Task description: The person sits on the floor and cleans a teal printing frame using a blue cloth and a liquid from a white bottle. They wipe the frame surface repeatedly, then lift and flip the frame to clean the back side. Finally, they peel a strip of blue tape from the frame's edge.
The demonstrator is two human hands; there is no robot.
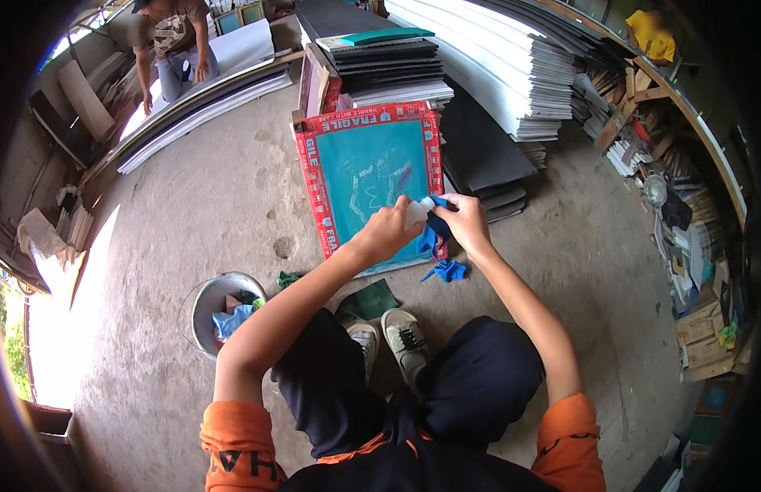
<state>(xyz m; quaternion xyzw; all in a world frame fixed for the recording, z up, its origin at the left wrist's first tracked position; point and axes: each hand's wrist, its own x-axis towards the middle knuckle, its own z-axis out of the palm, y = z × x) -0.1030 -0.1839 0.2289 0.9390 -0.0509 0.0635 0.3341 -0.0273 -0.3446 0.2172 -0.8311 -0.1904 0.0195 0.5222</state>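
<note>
Both forearms rise from the lower edge and converge ahead of the bent knees. The left hand point(386, 232) is curled shut, knuckles up. The right hand point(462, 223) meets it fingertip to fingertip, fingers pinched closed.

Floor point(208, 205): bare concrete.
On it: 1 red-edged teal frame point(368, 176), 1 metal bucket point(202, 307) — blue rag point(447, 271), green cloth point(368, 301), stacked boards point(487, 156).
</note>
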